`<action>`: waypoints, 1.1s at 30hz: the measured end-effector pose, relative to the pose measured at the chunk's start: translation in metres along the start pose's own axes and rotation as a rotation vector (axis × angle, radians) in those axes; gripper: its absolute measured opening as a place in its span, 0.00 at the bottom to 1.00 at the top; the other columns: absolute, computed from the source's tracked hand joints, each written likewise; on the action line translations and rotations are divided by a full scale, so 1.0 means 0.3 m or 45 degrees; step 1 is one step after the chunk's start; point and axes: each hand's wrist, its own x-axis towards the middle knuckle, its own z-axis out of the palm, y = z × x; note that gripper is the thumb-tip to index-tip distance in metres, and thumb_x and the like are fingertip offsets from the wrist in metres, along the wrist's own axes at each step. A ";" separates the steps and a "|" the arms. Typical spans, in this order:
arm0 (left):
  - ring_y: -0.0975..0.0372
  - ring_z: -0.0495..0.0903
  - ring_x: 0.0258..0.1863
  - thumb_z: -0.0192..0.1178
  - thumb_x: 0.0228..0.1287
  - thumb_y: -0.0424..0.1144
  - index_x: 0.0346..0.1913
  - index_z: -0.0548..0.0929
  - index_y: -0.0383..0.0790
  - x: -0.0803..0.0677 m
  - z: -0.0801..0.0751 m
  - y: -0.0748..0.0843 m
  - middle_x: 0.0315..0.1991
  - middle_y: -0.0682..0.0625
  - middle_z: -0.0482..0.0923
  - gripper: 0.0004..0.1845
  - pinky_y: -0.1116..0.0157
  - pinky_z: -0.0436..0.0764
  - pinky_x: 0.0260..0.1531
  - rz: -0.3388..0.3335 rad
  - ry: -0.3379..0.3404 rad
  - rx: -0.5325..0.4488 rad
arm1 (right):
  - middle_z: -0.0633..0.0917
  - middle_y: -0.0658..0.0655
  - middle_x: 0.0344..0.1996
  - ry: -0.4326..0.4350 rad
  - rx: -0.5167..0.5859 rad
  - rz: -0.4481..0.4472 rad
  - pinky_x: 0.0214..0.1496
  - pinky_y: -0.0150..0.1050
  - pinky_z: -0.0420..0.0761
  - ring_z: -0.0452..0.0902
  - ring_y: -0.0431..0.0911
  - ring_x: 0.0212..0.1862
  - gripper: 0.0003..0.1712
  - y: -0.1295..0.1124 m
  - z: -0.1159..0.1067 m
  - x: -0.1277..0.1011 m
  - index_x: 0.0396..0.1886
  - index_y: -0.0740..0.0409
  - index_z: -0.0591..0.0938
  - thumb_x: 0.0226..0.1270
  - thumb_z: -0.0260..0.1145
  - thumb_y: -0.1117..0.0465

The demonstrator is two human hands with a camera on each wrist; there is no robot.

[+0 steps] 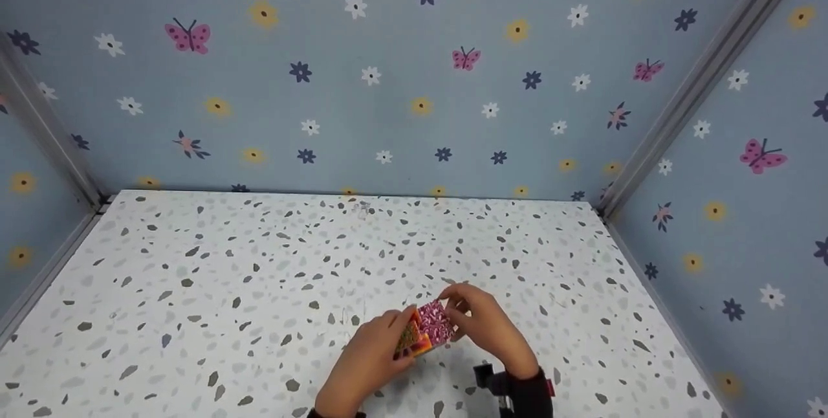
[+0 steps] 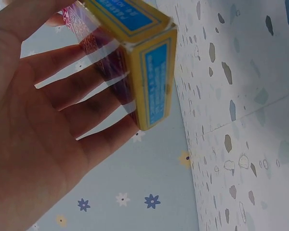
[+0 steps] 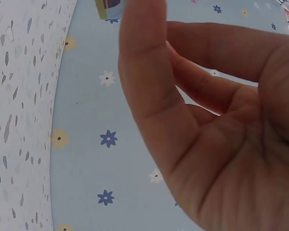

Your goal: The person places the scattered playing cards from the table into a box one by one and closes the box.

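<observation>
A small yellow-orange card box is held by my left hand, thumb on one side and fingers on the other. In the left wrist view the card box shows blue labels on its yellow sides, and its corners look worn. A stack of pink-and-white patterned playing cards sticks out of the box's far right end. My right hand pinches the outer end of the cards with curled fingers. From the right wrist, only a corner of the card box shows beyond the right hand; its fingertips are out of frame.
Beneath both hands lies a white speckled tabletop. Blue panels with flowers and butterflies stand behind it and at both sides. A dark wrist strap with a black device sits on the right wrist.
</observation>
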 end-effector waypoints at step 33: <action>0.55 0.78 0.45 0.68 0.51 0.46 0.64 0.69 0.37 0.000 -0.001 -0.005 0.50 0.46 0.77 0.37 0.57 0.78 0.46 0.041 0.044 0.036 | 0.71 0.59 0.40 -0.281 -0.325 -0.026 0.33 0.29 0.72 0.71 0.46 0.35 0.38 -0.021 0.005 -0.028 0.66 0.55 0.65 0.54 0.66 0.70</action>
